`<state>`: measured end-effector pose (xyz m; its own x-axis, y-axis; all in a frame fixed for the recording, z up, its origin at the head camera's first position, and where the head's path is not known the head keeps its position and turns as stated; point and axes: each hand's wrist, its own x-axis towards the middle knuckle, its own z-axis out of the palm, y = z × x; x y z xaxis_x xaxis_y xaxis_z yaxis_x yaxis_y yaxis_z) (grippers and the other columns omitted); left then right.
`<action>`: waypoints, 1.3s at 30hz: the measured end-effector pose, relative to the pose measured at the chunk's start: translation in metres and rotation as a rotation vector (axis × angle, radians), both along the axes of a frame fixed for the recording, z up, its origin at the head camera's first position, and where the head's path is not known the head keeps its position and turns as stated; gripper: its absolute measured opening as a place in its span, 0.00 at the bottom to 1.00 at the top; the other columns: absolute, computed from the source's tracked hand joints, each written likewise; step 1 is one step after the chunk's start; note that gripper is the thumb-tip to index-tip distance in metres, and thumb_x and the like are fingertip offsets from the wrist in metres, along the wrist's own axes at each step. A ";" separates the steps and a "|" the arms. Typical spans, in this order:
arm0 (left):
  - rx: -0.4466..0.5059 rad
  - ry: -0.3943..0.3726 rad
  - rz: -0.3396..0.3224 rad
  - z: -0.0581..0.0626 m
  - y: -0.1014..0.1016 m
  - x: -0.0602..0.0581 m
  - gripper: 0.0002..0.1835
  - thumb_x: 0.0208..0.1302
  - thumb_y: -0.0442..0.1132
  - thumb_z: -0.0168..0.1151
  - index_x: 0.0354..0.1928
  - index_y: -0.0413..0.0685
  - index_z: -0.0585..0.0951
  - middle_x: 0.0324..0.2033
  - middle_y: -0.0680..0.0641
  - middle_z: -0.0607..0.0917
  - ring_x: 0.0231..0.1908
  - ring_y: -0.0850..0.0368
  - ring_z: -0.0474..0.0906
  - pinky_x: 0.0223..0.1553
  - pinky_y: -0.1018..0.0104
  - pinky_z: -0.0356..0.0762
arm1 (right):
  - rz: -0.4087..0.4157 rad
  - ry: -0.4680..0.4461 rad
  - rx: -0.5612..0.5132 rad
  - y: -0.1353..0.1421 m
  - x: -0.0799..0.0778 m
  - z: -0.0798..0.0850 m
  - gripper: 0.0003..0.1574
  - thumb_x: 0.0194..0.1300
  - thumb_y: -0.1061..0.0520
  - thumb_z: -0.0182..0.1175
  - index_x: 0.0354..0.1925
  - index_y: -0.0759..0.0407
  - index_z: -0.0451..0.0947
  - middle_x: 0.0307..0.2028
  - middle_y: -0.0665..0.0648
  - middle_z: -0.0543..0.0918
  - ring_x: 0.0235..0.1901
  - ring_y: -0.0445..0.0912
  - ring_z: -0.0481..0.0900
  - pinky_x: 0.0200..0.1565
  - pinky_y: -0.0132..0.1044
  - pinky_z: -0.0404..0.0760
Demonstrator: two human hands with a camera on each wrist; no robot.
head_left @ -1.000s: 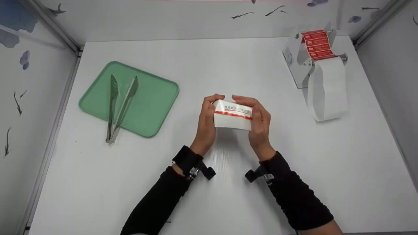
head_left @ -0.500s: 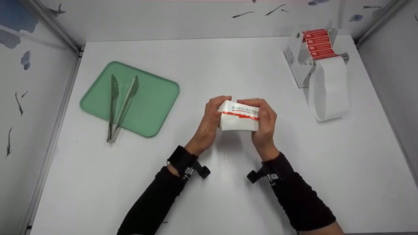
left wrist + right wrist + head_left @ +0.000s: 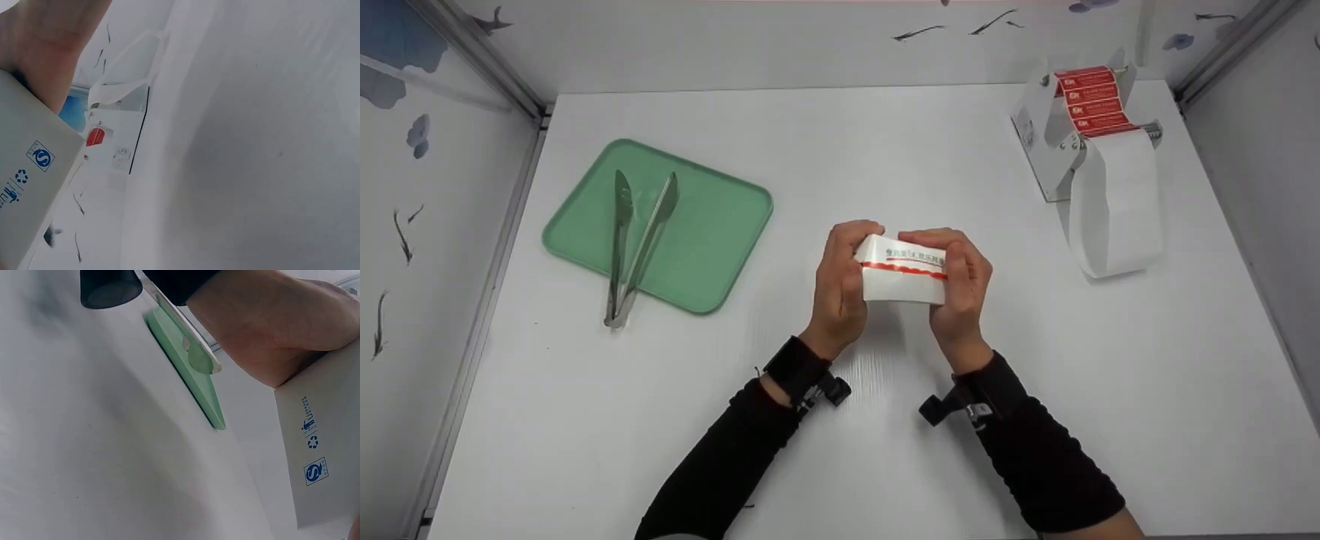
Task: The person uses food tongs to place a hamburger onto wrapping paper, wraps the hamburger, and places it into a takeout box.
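Observation:
A white paper box (image 3: 904, 281) with a red stripe and small printed lettering is held above the middle of the table, between both hands. My left hand (image 3: 838, 292) grips its left end, the thumb along the near side and the fingers over the far edge. At the right end, my right hand (image 3: 964, 292) holds it in much the same way. Blue printed marks show on a pale face of the box (image 3: 34, 169) in the left wrist view. The right wrist view has similar marks on the box (image 3: 320, 439). The box's far side is hidden.
A green tray (image 3: 705, 240) lies at the left, with metal tongs (image 3: 637, 270) across it, their joined end over its near edge. At the back right stands a label dispenser (image 3: 1050, 165) with red labels (image 3: 1091, 101) and a hanging loop of white backing paper (image 3: 1129, 210).
Hands and box shifted slightly right, then a little back left. The left thumb has moved along the box's left end. Tray, tongs and dispenser stay in place.

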<state>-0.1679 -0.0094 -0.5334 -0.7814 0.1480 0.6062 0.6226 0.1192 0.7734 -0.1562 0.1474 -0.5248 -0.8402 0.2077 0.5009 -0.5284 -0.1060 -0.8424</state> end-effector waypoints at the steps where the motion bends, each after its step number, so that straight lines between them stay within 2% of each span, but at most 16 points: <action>1: -0.014 0.015 -0.009 0.000 -0.001 -0.001 0.45 0.83 0.71 0.28 0.63 0.35 0.75 0.55 0.37 0.79 0.53 0.48 0.75 0.53 0.60 0.76 | -0.001 0.005 -0.002 0.000 0.000 0.001 0.27 0.77 0.55 0.45 0.43 0.75 0.85 0.43 0.58 0.93 0.43 0.51 0.87 0.38 0.34 0.85; 5: -0.091 0.021 -0.070 0.002 -0.007 -0.003 0.46 0.81 0.73 0.28 0.65 0.36 0.71 0.57 0.38 0.77 0.53 0.49 0.74 0.52 0.61 0.73 | 0.020 0.007 0.007 0.002 0.001 0.002 0.24 0.75 0.57 0.47 0.44 0.74 0.84 0.44 0.58 0.93 0.43 0.50 0.87 0.37 0.33 0.85; 8: -0.113 -0.002 -0.119 0.003 -0.012 -0.003 0.45 0.81 0.74 0.29 0.66 0.37 0.69 0.59 0.39 0.75 0.54 0.50 0.72 0.52 0.61 0.72 | 0.061 -0.019 0.038 0.003 0.003 0.003 0.20 0.69 0.58 0.53 0.47 0.72 0.83 0.47 0.58 0.92 0.46 0.51 0.86 0.40 0.34 0.85; 11: -0.099 -0.017 -0.144 0.004 -0.016 -0.004 0.41 0.83 0.71 0.33 0.66 0.38 0.69 0.59 0.39 0.74 0.55 0.50 0.72 0.51 0.62 0.74 | 0.091 -0.051 0.094 0.005 0.006 0.003 0.19 0.63 0.60 0.59 0.49 0.69 0.83 0.50 0.56 0.91 0.51 0.51 0.85 0.46 0.35 0.83; 14: -0.078 -0.017 -0.141 0.005 -0.017 -0.003 0.36 0.85 0.66 0.37 0.65 0.38 0.70 0.58 0.40 0.75 0.56 0.50 0.73 0.53 0.62 0.74 | 0.094 -0.065 0.149 0.007 0.007 0.005 0.19 0.62 0.61 0.63 0.50 0.69 0.82 0.51 0.54 0.91 0.53 0.52 0.84 0.49 0.35 0.81; 16: -0.053 -0.030 -0.142 0.004 -0.017 -0.003 0.35 0.85 0.65 0.38 0.64 0.37 0.71 0.57 0.39 0.76 0.56 0.51 0.73 0.53 0.62 0.75 | 0.090 -0.063 0.164 0.007 0.007 0.006 0.17 0.63 0.63 0.64 0.50 0.70 0.82 0.51 0.53 0.91 0.52 0.51 0.85 0.48 0.35 0.80; 20: 0.021 -0.081 -0.147 0.004 -0.014 -0.003 0.37 0.83 0.67 0.40 0.62 0.36 0.71 0.56 0.37 0.77 0.51 0.51 0.75 0.46 0.65 0.77 | 0.071 -0.043 0.174 0.005 0.008 0.006 0.15 0.63 0.66 0.65 0.49 0.70 0.83 0.49 0.52 0.92 0.49 0.50 0.86 0.45 0.34 0.81; 23: 0.058 -0.103 -0.161 0.004 -0.012 -0.001 0.38 0.81 0.68 0.43 0.62 0.36 0.71 0.58 0.36 0.77 0.55 0.50 0.76 0.45 0.67 0.80 | 0.059 -0.017 0.182 0.003 0.009 0.007 0.14 0.63 0.66 0.65 0.48 0.69 0.84 0.49 0.54 0.92 0.50 0.50 0.86 0.45 0.34 0.82; 25: 0.067 -0.103 -0.175 0.004 -0.012 0.000 0.37 0.80 0.67 0.46 0.62 0.36 0.70 0.61 0.37 0.77 0.61 0.48 0.76 0.50 0.64 0.81 | 0.057 0.005 0.192 0.004 0.008 0.007 0.13 0.64 0.67 0.65 0.47 0.68 0.85 0.49 0.55 0.92 0.51 0.51 0.87 0.46 0.34 0.83; 27: 0.053 -0.109 -0.187 0.005 -0.013 0.000 0.38 0.79 0.67 0.48 0.63 0.36 0.69 0.65 0.38 0.76 0.69 0.46 0.71 0.61 0.59 0.80 | 0.058 0.028 0.203 0.005 0.008 0.008 0.12 0.64 0.67 0.64 0.47 0.68 0.85 0.49 0.56 0.92 0.52 0.52 0.87 0.48 0.35 0.84; 31: -0.018 -0.181 -0.201 0.008 -0.016 0.001 0.44 0.76 0.75 0.47 0.70 0.40 0.65 0.76 0.38 0.66 0.80 0.47 0.59 0.78 0.42 0.65 | 0.044 0.101 0.245 0.010 0.004 0.012 0.12 0.64 0.66 0.63 0.46 0.66 0.86 0.48 0.57 0.92 0.53 0.51 0.89 0.55 0.37 0.85; 34: -0.079 -0.266 -0.221 0.012 -0.019 0.001 0.49 0.73 0.80 0.44 0.77 0.47 0.63 0.80 0.41 0.59 0.83 0.50 0.52 0.81 0.38 0.59 | 0.044 0.166 0.295 0.015 0.001 0.015 0.13 0.66 0.63 0.62 0.46 0.65 0.86 0.49 0.58 0.92 0.55 0.50 0.88 0.60 0.40 0.83; 36: -0.104 -0.304 -0.234 0.013 -0.020 0.001 0.48 0.73 0.80 0.43 0.78 0.50 0.64 0.80 0.43 0.59 0.84 0.51 0.52 0.81 0.40 0.59 | 0.057 0.198 0.333 0.017 -0.001 0.017 0.14 0.67 0.60 0.60 0.47 0.65 0.86 0.50 0.59 0.91 0.57 0.50 0.86 0.65 0.41 0.80; 39: -0.085 -0.325 -0.250 0.013 -0.021 0.000 0.45 0.76 0.77 0.44 0.75 0.49 0.68 0.79 0.43 0.61 0.82 0.51 0.56 0.79 0.45 0.62 | 0.066 0.203 0.386 0.021 -0.003 0.018 0.19 0.70 0.55 0.56 0.50 0.65 0.85 0.55 0.62 0.87 0.63 0.52 0.80 0.70 0.47 0.74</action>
<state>-0.1681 -0.0307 -0.5200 -0.8637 0.3962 0.3115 0.3656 0.0669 0.9284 -0.1592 0.1681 -0.5063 -0.7220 -0.0779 0.6875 -0.6899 0.1569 -0.7067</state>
